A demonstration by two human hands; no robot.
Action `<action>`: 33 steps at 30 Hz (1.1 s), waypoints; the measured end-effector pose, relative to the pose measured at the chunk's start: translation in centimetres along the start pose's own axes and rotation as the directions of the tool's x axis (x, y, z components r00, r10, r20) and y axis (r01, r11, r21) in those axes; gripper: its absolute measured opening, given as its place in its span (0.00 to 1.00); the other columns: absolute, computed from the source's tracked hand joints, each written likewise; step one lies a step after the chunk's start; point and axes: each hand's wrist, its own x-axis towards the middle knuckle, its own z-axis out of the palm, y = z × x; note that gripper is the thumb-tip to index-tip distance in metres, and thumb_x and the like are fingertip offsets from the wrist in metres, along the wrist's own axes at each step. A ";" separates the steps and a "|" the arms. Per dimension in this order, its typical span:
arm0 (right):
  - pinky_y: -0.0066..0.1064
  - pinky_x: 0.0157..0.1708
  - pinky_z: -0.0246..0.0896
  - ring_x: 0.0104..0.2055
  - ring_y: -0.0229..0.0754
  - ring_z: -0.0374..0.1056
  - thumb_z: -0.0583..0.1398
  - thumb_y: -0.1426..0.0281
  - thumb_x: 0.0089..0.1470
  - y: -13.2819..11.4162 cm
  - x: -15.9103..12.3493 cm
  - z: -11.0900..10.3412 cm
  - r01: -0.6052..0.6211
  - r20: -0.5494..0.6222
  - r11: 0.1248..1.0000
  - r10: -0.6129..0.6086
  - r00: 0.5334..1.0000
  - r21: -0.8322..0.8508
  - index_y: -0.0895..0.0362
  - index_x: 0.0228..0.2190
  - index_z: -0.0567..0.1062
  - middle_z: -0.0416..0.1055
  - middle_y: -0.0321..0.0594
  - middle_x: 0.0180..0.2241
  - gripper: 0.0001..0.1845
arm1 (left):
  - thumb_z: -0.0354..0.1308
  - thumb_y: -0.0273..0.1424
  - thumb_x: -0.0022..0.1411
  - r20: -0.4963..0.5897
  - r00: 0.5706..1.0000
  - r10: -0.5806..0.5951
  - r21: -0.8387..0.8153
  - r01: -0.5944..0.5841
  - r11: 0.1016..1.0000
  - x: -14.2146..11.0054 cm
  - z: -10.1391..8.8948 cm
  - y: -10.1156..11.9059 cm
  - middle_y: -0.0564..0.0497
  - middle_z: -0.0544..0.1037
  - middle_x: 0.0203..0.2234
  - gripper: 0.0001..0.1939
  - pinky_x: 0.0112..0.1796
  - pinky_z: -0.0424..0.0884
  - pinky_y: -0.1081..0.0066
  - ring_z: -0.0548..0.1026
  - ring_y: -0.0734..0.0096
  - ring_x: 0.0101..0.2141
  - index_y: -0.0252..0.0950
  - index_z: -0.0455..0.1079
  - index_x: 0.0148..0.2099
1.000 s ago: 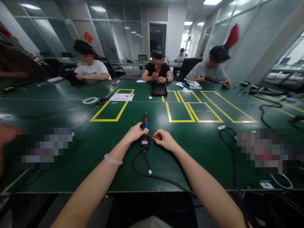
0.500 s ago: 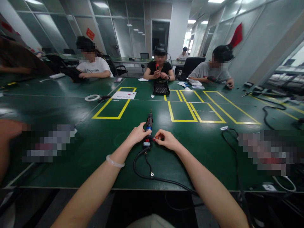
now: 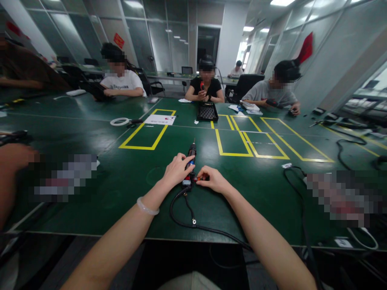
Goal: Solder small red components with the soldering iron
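Note:
An electric screwdriver with a black nose, a blue band and a red and grey rear end lies on the green table, its thin bit pointing away from me. My left hand is closed around its middle, thumb and fingers on either side, hiding part of the body. Beside the rear end, my right hand pinches a small orange-and-dark piece at the tool's right side. Fingers cover most of that piece, so its kind is unclear. A black cable with a metal ring terminal leaves the tool's rear.
Yellow tape outlines mark the green table. A black tray stands before a co-worker opposite. A paper sheet and white cable coil lie farther left. Another cable runs at right. A neighbour's arm reaches in from the left.
My left hand has shifted slightly forward along the electric screwdriver. My right hand still pinches the small piece at its side. The view has tilted a little.

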 end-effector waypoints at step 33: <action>0.26 0.30 0.59 0.28 0.35 0.64 0.60 0.69 0.51 -0.6 0.1 0.9 -0.095 0.029 0.983 0.091 0.995 0.155 0.58 0.35 0.68 0.69 0.35 0.27 0.08 | 0.53 0.38 0.60 0.246 0.939 0.240 -0.307 -0.159 0.938 -0.1 -0.1 -1.3 0.49 0.39 0.67 0.24 0.60 0.50 0.56 0.45 0.54 0.64 0.45 0.62 0.59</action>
